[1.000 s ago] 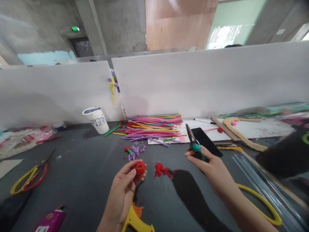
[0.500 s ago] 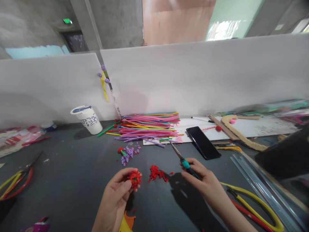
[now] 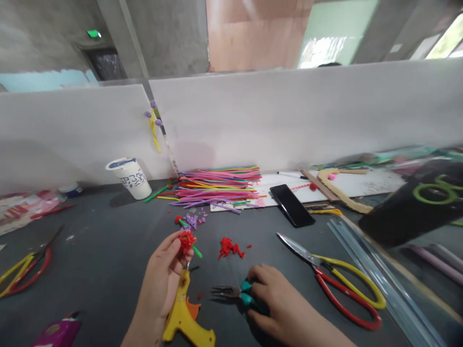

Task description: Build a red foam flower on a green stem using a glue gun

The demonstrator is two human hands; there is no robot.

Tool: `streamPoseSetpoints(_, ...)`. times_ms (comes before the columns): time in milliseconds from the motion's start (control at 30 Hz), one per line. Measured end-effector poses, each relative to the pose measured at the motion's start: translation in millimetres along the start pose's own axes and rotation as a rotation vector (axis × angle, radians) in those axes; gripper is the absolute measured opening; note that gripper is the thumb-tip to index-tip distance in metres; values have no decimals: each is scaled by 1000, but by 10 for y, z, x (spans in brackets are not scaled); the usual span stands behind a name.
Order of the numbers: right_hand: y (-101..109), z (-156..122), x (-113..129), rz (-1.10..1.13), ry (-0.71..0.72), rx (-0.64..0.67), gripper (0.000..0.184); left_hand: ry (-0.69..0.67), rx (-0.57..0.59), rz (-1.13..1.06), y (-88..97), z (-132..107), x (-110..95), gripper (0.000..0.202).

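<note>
Between thumb and fingertips my left hand [image 3: 162, 270] pinches a small red flower [image 3: 187, 241] of fluffy pieces, with a short green stem [image 3: 197, 250] sticking out to the right. My right hand [image 3: 273, 299] is closed around the teal handles of needle-nose pliers [image 3: 231, 292], low over the table. Their jaws point left and are slightly apart. A yellow glue gun [image 3: 184, 315] with an orange trigger lies just below my left hand, its nozzle partly behind the fingers. Red cut bits [image 3: 230, 247] are piled between my hands, and purple bits [image 3: 193, 221] lie behind the flower.
Colourful fuzzy stems [image 3: 217, 185] lie bundled at the back, beside a phone [image 3: 292, 206]. Large scissors [image 3: 325, 270] rest right of my right hand, another pair [image 3: 31, 267] far left. A white cup [image 3: 133, 180] stands back left, a black container [image 3: 401, 207] at right.
The pliers have come down toward the table and swung to point left. My left hand has risen slightly, and the flower is turned so its green stem shows. The view has shifted right.
</note>
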State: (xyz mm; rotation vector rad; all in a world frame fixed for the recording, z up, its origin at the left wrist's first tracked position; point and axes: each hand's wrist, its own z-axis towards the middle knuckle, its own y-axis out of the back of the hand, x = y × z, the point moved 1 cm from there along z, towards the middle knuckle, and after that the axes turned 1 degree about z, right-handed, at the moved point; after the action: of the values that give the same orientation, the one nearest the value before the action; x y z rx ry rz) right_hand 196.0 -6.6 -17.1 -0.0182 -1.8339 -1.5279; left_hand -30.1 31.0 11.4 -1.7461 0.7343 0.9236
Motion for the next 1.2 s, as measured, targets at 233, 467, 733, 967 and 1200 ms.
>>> streamPoseSetpoints(233,124,145,-120,-233,32,-134,8,60,94,3,-44,-31,54,32)
streamPoseSetpoints(467,87,596,-443,-298,-30,-147,12,80,184,3,-11,7,55,23)
streamPoseSetpoints(733,62,598,-459,-62,-84,-285,16,170,380,62,-52,-129,86,27)
streamPoseSetpoints(967,649,519,107,306,-5,-450,23,156,399,116,-93,-256,85,23)
streamPoseSetpoints(1200,742,427,502,692,140,-311,15,222,397,110,-82,-267,153,20)
